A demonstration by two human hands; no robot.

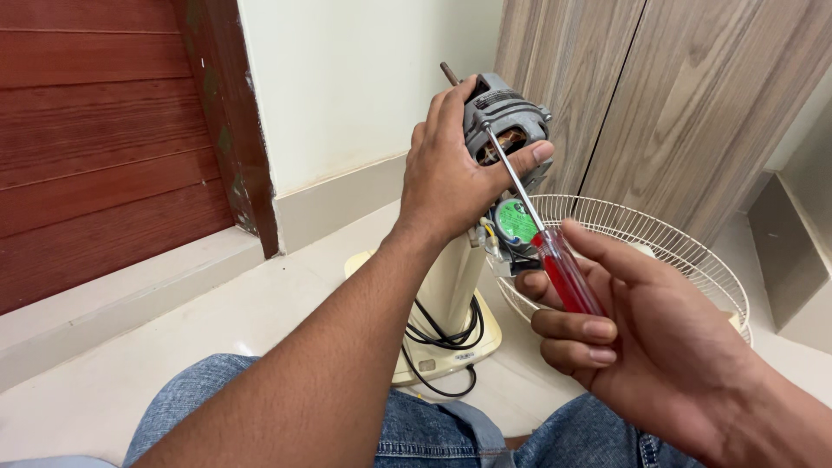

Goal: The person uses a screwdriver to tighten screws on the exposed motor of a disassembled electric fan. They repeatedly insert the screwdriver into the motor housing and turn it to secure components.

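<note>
My left hand grips a grey fan motor at the top of a cream fan stand; copper windings show through the housing. My right hand holds a screwdriver with a red translucent handle. Its metal shaft runs up to the motor beside my left thumb. A small green round part sits under the motor. A dark shaft sticks out of the motor's top behind my fingers.
A white wire fan guard lies on the floor at the right. Black cable coils on the cream base. My jeans-clad legs are below. A red wooden door and wood-grain cabinet stand behind.
</note>
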